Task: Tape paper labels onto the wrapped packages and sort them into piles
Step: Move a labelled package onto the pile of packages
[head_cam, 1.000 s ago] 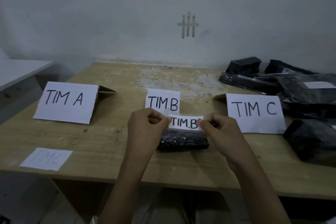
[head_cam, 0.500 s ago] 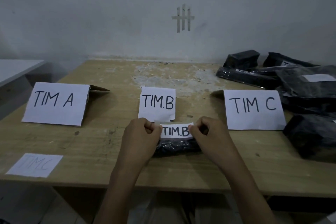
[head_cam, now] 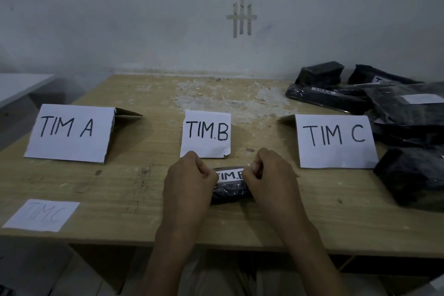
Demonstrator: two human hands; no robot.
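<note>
A small black wrapped package (head_cam: 230,193) lies on the wooden table (head_cam: 120,190) in front of the standing "TIM.B" sign (head_cam: 206,133). A white paper label reading "TIM.B" (head_cam: 230,174) lies on top of the package. My left hand (head_cam: 188,179) pinches the label's left end with curled fingers, and my right hand (head_cam: 271,175) pinches its right end. Both hands cover the ends of the package and the label.
Folded signs "TIM A" (head_cam: 69,133) and "TIM C" (head_cam: 335,140) stand left and right. A loose label (head_cam: 40,215) lies face down near the front left edge. A pile of black wrapped packages (head_cam: 406,113) fills the right side, one (head_cam: 413,175) nearer the front.
Both hands have lowered the label onto the package and moved closer together, so less of the label shows.
</note>
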